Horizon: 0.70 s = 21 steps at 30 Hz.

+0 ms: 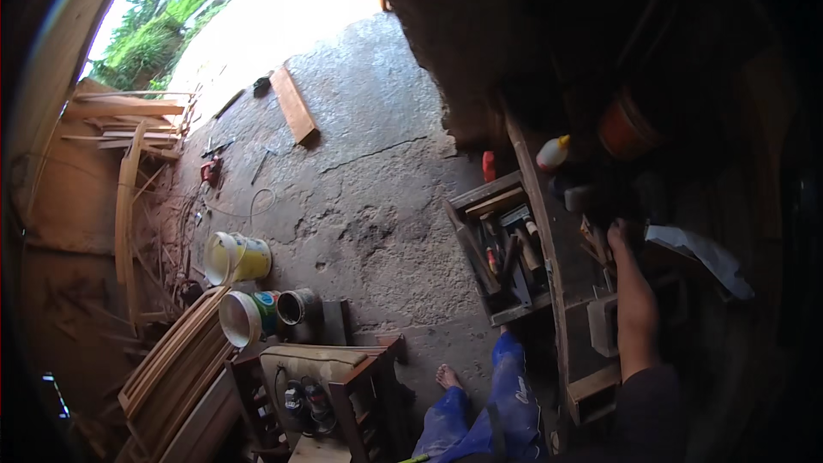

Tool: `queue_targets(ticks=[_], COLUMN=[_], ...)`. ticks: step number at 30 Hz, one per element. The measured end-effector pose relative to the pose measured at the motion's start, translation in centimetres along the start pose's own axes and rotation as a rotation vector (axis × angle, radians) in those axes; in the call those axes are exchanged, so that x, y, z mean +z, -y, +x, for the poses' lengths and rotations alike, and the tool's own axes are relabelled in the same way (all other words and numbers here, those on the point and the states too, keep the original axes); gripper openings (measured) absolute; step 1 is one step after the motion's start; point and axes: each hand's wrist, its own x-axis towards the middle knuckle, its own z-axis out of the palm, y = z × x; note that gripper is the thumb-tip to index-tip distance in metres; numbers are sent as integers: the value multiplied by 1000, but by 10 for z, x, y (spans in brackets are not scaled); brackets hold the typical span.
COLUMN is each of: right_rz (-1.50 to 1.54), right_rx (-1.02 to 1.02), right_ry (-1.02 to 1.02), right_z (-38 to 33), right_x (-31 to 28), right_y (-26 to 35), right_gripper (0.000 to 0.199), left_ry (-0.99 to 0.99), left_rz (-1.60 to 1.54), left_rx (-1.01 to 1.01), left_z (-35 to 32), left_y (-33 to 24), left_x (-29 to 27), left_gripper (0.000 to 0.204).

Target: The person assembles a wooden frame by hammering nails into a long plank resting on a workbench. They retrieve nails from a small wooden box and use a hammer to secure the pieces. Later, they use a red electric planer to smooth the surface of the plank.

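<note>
My right arm reaches forward over the dark workbench at the right. At its end, my right hand (617, 233) is in deep shadow beside a small piece of wood (592, 240). Its fingers are too dark to make out, so I cannot tell whether it grips anything. Just right of the hand lies a pale, crumpled sheet (703, 259). Beyond it is a white bottle (553, 153) with a yellow and red top. My left hand is out of view.
An open wooden toolbox (506, 319) with several hand tools stands left of the bench edge (540, 197). An orange bucket (626, 126) sits behind. On the floor are a plank (294, 105), paint buckets (244, 257), stacked boards (171, 360) and a wooden chair (347, 403).
</note>
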Motion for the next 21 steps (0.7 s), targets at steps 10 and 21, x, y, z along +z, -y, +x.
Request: queue_targets(ticks=[10, 21], right_rz=[-165, 393], right_rx=[114, -384], right_ry=[-12, -143], right_z=[38, -138], right_x=[-12, -36], right_y=[-52, 180], right_gripper=[48, 29], left_ry=[94, 260], left_rz=[3, 173], left_rx=[144, 367], left_z=[11, 87], left_y=[-22, -185], left_x=[57, 187], left_gripper=[65, 64])
